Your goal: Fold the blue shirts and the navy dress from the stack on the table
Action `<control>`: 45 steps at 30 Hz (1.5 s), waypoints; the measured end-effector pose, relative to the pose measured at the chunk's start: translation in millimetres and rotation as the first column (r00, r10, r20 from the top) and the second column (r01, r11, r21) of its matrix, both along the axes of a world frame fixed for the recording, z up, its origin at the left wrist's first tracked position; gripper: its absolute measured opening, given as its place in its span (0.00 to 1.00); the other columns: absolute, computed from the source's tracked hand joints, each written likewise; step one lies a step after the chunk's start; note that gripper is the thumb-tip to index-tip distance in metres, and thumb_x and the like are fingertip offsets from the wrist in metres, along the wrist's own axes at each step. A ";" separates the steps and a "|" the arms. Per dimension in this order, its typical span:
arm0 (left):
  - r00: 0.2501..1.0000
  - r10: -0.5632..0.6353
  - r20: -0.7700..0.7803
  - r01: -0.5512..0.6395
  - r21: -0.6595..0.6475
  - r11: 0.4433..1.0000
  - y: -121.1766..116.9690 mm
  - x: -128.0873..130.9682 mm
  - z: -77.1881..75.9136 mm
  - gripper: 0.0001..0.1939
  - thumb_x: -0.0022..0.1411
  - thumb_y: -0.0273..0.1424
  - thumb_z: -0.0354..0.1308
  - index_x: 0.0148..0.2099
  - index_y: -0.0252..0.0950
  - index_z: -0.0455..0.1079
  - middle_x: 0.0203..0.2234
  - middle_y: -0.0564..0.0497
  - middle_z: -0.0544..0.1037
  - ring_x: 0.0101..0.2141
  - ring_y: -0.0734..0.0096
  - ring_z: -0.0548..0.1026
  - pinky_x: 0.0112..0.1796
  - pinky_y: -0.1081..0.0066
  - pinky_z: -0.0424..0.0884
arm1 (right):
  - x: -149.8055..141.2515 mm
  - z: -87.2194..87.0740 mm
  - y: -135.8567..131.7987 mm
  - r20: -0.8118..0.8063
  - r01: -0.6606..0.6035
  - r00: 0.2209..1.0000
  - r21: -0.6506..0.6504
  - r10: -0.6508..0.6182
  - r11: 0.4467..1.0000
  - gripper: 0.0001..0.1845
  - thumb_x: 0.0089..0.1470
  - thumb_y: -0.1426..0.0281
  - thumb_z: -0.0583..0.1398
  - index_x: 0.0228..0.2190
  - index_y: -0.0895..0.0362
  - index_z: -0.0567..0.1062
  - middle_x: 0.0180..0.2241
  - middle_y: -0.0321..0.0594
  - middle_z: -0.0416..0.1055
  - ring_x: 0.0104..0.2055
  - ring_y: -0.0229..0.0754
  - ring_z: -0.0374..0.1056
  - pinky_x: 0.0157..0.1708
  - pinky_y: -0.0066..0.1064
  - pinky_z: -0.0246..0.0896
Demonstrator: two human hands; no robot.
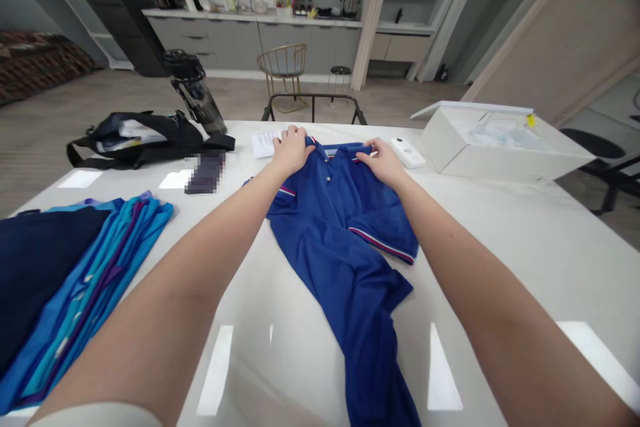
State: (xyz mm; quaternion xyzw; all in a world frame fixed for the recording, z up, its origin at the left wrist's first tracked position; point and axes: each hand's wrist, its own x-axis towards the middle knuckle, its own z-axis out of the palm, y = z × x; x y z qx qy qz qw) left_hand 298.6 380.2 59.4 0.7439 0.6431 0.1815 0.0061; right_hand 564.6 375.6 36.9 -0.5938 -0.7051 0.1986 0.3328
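The left hand (pixel 293 150) pinches one side of the collar of a blue polo shirt (pixel 325 247), and the right hand (pixel 383 161) pinches the other; both are closed on the cloth, arms reaching well forward. The shirt lies on the white table (pixel 480 227) between the forearms, its body twisted and bunched, the lower part running out of view at the bottom, so I cannot tell whether it hangs over the near edge.

A pull on the collar alone could drag those creases along rather than flatten them, since nothing holds the lower part. A wide sweep by the left forearm might disturb the stack of folded clothes (pixel 55 260) at the near left. Farther up, the left hand is right by a paper slip (pixel 263 145) and the right hand just beside a white device (pixel 407 153); spreading the collar sideways could nudge either.

The most room lies to the right, on the near side of the white box (pixel 500 160). Left, the dark bag (pixel 145 133) and bottle (pixel 200 93) limit movement. The far edge is just past the collar, with a black frame (pixel 314 95) beyond, leaving little forward reach.
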 end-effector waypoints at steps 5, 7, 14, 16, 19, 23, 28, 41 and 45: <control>0.989 -0.135 0.055 0.134 0.020 0.991 -33.0 23.4 -32.9 0.19 0.71 0.33 0.54 0.62 0.36 0.66 0.63 0.37 0.66 0.61 0.47 0.65 0.58 0.50 0.58 | -19.8 -28.0 -5.6 0.254 -0.039 0.966 -0.010 0.040 0.999 0.32 0.54 0.67 0.66 0.60 0.55 0.70 0.56 0.50 0.69 0.53 0.55 0.68 0.52 0.47 0.64; 0.946 -0.318 0.070 0.323 -0.080 0.943 -65.5 29.3 -43.8 0.15 0.73 0.34 0.51 0.56 0.37 0.72 0.57 0.41 0.73 0.57 0.52 0.69 0.57 0.53 0.60 | -15.8 -30.5 -32.1 0.308 -0.082 0.948 -0.010 0.081 0.997 0.20 0.59 0.66 0.63 0.53 0.54 0.77 0.53 0.49 0.71 0.51 0.53 0.68 0.52 0.46 0.64; 0.811 -0.570 0.131 0.585 -0.166 0.794 -178.7 41.2 -55.3 0.24 0.73 0.46 0.52 0.63 0.38 0.69 0.53 0.42 0.77 0.54 0.54 0.71 0.55 0.56 0.58 | 30.0 -33.6 -152.7 0.380 -0.153 0.909 -0.083 0.174 0.985 0.19 0.58 0.67 0.62 0.51 0.51 0.80 0.49 0.45 0.73 0.53 0.52 0.67 0.52 0.42 0.62; 0.814 -0.567 0.125 0.580 -0.163 0.798 -195.5 44.6 -54.9 0.23 0.73 0.42 0.54 0.64 0.37 0.68 0.52 0.42 0.77 0.53 0.54 0.71 0.54 0.56 0.58 | 37.5 -39.7 -176.4 0.443 -0.068 0.891 -0.086 0.099 0.994 0.22 0.60 0.67 0.60 0.55 0.51 0.77 0.52 0.47 0.72 0.54 0.55 0.66 0.51 0.45 0.62; 0.816 -0.563 0.131 0.578 -0.184 0.795 -209.0 43.0 -47.4 0.14 0.72 0.35 0.55 0.55 0.38 0.73 0.48 0.45 0.79 0.51 0.56 0.73 0.54 0.57 0.59 | 45.0 -44.9 -193.4 0.519 0.023 0.855 -0.059 0.011 0.998 0.19 0.66 0.68 0.54 0.53 0.54 0.77 0.52 0.50 0.73 0.55 0.55 0.67 0.50 0.47 0.62; 0.809 -0.512 0.289 0.568 -0.158 0.808 -228.3 4.7 -21.4 0.09 0.71 0.35 0.54 0.46 0.40 0.74 0.44 0.49 0.80 0.47 0.61 0.75 0.51 0.62 0.63 | 76.1 -35.7 -194.0 0.560 0.117 0.826 -0.050 -0.069 0.992 0.18 0.68 0.71 0.50 0.51 0.54 0.76 0.53 0.49 0.74 0.55 0.53 0.66 0.51 0.47 0.62; 0.874 -0.398 0.278 0.459 -0.204 0.865 -272.7 -96.4 3.8 0.09 0.66 0.37 0.55 0.43 0.41 0.74 0.42 0.50 0.79 0.44 0.60 0.75 0.50 0.62 0.66 | 149.8 -19.8 -197.2 0.612 0.356 0.751 -0.058 -0.248 0.933 0.20 0.65 0.73 0.49 0.49 0.53 0.77 0.56 0.52 0.70 0.57 0.59 0.63 0.53 0.57 0.61; 0.863 -0.503 0.040 0.500 -0.202 0.842 -335.3 -25.3 -40.3 0.25 0.69 0.41 0.59 0.66 0.43 0.66 0.57 0.44 0.75 0.57 0.53 0.72 0.57 0.53 0.63 | -27.0 -25.5 -329.6 0.278 -0.252 0.928 -0.028 0.249 0.967 0.12 0.66 0.65 0.58 0.45 0.53 0.80 0.45 0.43 0.75 0.48 0.46 0.71 0.52 0.37 0.66; 0.917 -0.398 -0.012 0.386 -0.213 0.897 -337.8 -10.9 -51.1 0.18 0.71 0.30 0.55 0.60 0.37 0.70 0.49 0.42 0.78 0.50 0.53 0.76 0.50 0.58 0.70 | -40.6 -34.3 -367.8 0.403 -0.159 0.900 -0.056 0.168 0.986 0.15 0.66 0.59 0.60 0.48 0.50 0.80 0.56 0.47 0.73 0.58 0.53 0.67 0.55 0.47 0.63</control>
